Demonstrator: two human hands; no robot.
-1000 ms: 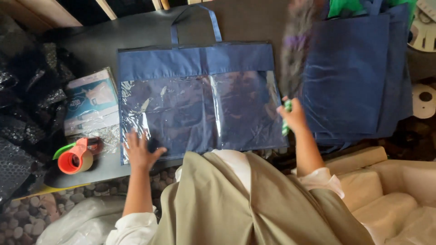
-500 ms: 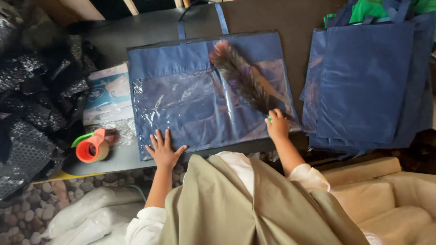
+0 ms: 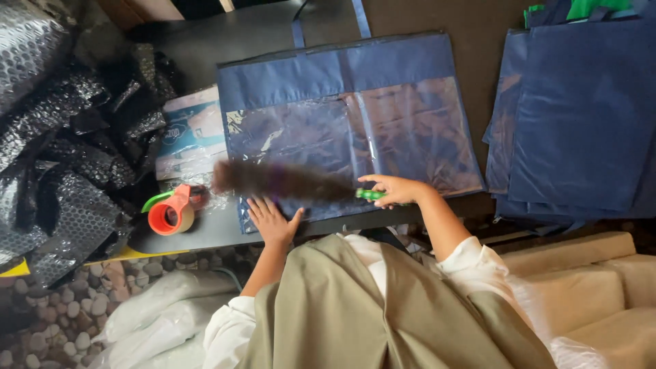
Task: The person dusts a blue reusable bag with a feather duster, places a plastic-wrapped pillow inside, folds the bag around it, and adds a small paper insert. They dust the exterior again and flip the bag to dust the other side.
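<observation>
The feather duster has a dark brown, fluffy head and a short green handle. It lies almost level over the lower edge of the bag, its head pointing to the left and blurred. The right hand grips the green handle. The blue fabric bag lies flat on the dark table, with a clear plastic window on its front and two handles at the top. The left hand presses flat on its lower left corner.

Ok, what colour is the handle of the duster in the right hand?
Green: the duster handle shows in the right hand, seen in the head view.
</observation>
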